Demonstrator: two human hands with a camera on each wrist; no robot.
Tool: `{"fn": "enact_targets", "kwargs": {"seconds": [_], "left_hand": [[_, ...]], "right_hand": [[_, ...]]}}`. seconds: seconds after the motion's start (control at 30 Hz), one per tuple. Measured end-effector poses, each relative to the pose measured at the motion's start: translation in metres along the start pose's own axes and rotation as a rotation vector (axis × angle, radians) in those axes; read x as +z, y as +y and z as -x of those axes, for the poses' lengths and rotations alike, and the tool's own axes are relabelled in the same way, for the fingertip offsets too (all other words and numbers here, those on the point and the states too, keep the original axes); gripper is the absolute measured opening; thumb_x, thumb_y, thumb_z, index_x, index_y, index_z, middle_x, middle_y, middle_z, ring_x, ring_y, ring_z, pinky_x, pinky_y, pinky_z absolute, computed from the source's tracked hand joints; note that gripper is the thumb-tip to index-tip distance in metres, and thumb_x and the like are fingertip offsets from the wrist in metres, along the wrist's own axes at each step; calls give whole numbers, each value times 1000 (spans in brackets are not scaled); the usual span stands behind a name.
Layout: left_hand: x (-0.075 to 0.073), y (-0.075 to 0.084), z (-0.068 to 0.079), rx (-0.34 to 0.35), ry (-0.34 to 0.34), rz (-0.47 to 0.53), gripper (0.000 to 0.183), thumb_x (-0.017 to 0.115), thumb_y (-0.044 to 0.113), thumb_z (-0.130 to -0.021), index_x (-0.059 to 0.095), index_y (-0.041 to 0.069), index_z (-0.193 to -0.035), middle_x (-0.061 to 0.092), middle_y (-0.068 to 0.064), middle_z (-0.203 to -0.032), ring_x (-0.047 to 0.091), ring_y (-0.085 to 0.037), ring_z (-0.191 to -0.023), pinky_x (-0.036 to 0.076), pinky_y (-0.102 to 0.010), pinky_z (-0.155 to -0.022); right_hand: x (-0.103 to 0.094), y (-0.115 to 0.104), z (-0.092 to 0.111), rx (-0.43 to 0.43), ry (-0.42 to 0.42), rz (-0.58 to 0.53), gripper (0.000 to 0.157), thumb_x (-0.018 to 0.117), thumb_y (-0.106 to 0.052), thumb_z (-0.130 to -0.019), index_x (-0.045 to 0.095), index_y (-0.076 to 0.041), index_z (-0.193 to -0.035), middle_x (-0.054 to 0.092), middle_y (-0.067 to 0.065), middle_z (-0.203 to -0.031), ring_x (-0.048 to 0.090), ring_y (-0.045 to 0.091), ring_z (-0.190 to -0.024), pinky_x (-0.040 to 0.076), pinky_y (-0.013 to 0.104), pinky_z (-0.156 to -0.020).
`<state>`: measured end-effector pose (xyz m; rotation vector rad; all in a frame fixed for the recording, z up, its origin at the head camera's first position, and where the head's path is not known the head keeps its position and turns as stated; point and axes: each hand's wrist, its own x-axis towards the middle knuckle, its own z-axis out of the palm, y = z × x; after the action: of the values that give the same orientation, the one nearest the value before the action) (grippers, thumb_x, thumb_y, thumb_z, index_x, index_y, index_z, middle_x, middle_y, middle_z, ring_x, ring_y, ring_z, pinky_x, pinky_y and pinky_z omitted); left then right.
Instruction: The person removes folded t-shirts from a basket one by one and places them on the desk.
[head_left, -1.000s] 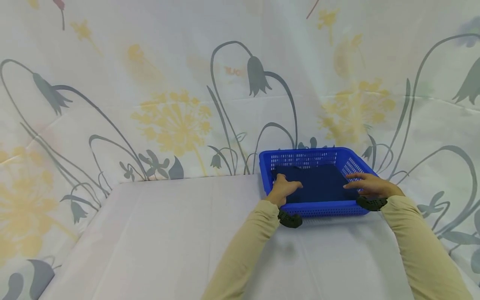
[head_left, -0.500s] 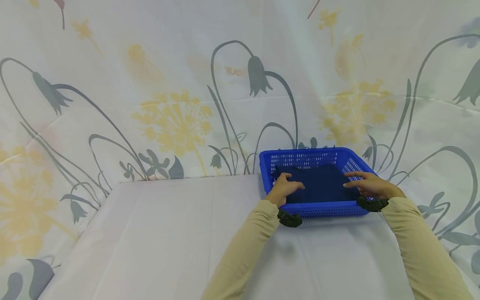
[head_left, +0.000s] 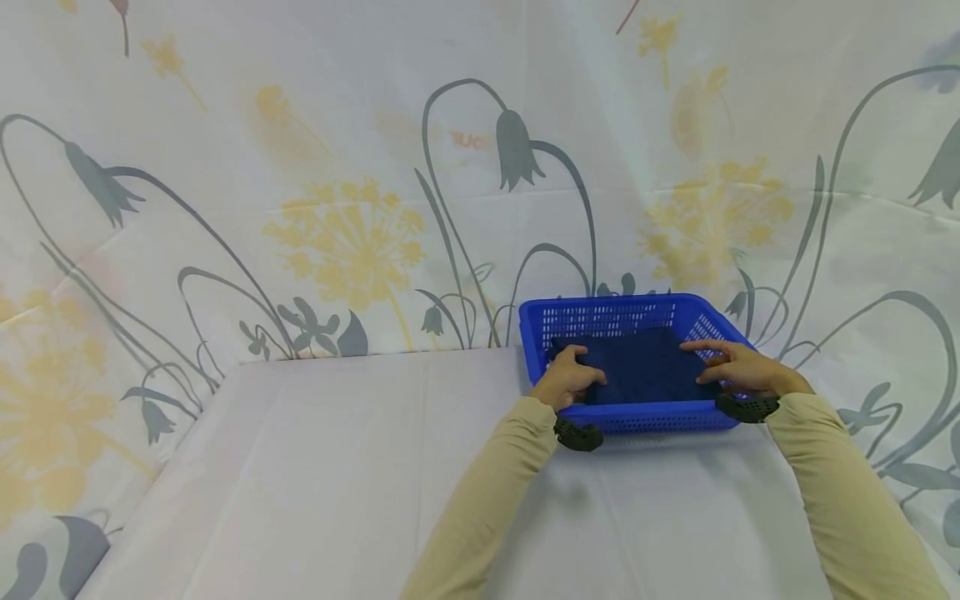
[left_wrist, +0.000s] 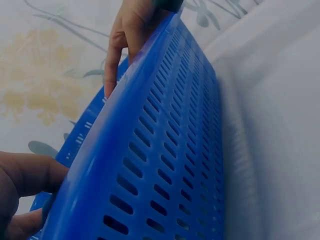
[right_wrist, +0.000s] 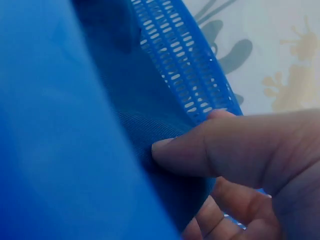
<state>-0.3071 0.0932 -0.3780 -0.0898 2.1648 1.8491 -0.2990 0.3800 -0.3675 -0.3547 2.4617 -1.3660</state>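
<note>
Folded dark blue cloth, with a twill weave showing in the right wrist view, lies inside a blue plastic basket. My left hand reaches over the basket's near left side and grips the cloth's left edge. Its fingertips are partly hidden behind the rim in the left wrist view. At the other end my right hand pinches the cloth's right edge. In the right wrist view the thumb presses on top of the fabric, and the curled fingers sit at its edge below.
The basket's slotted wall stands between the left wrist camera and the cloth. Under it is a table with a white cover. Behind hangs a curtain printed with flowers, close to the basket's far side.
Both hands have drawn their fingers in on the cloth's edges. The cloth's left edge has shifted slightly right and its surface looks more rumpled. The basket has stayed in place.
</note>
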Motion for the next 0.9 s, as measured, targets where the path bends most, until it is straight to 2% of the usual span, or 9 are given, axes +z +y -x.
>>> {"fn": "enact_targets", "kwargs": {"seconds": [0.07,0.13,0.23,0.3,0.37,0.4,0.47,0.6,0.9], "left_hand": [[0,0,0,1,-7,6,63,72,-4,-80,52,12,-137,55,-16,-124,61,-31,-96,51,-45,-85],[-1,1,1,9,-12,7,64,71,-4,-80,51,12,-139,55,-16,-127,61,-32,-100,50,-46,-86],[-1,1,2,35,-17,21,65,69,-5,-81,49,11,-141,53,-16,-131,59,-36,-106,49,-48,-87],[-2,2,3,56,-18,48,66,67,-6,-80,48,10,-142,51,-17,-134,56,-37,-111,49,-50,-88],[-2,2,4,71,-28,83,68,65,-7,-80,47,10,-143,47,-17,-138,53,-38,-116,47,-52,-89],[-2,2,4,74,-35,96,69,64,-8,-81,46,11,-144,46,-17,-140,52,-38,-117,47,-53,-90],[-2,1,5,73,-53,119,71,63,-8,-81,45,14,-146,42,-16,-143,49,-37,-120,45,-54,-90],[-2,-1,5,70,-74,131,75,62,-8,-82,42,20,-148,38,-15,-147,50,-37,-119,46,-54,-89],[-5,1,2,111,-68,242,81,57,-11,-78,37,19,-151,32,-14,-150,46,-29,-106,41,-46,-77]], "right_hand": [[0,0,0,-13,-11,-23,50,62,-2,-87,58,-34,-125,16,40,-147,49,40,-106,43,24,-61],[0,0,0,-18,-6,-35,53,61,1,-86,60,-39,-120,16,37,-148,54,24,-75,38,22,-52],[0,0,-1,-18,42,-32,55,60,2,-85,61,-36,-125,25,33,-144,27,9,-49,34,22,-47],[1,-1,-2,-22,82,9,53,62,-2,-88,58,-22,-136,28,33,-144,46,11,-61,36,21,-52],[2,-2,-3,-21,116,68,54,64,-9,-91,49,-5,-143,26,34,-147,57,23,-95,42,24,-66],[3,-2,-3,-20,129,99,57,65,-13,-92,45,1,-143,24,35,-148,51,32,-113,44,27,-76],[3,-2,-3,-25,142,142,63,65,-18,-93,38,9,-143,19,36,-149,22,48,-135,40,40,-95],[3,-1,-2,-42,166,121,62,66,-13,-92,37,12,-142,19,36,-149,10,52,-137,23,62,-104],[3,-5,-3,-43,182,103,69,71,-16,-88,37,7,-144,18,34,-151,8,51,-138,17,66,-104]]}}
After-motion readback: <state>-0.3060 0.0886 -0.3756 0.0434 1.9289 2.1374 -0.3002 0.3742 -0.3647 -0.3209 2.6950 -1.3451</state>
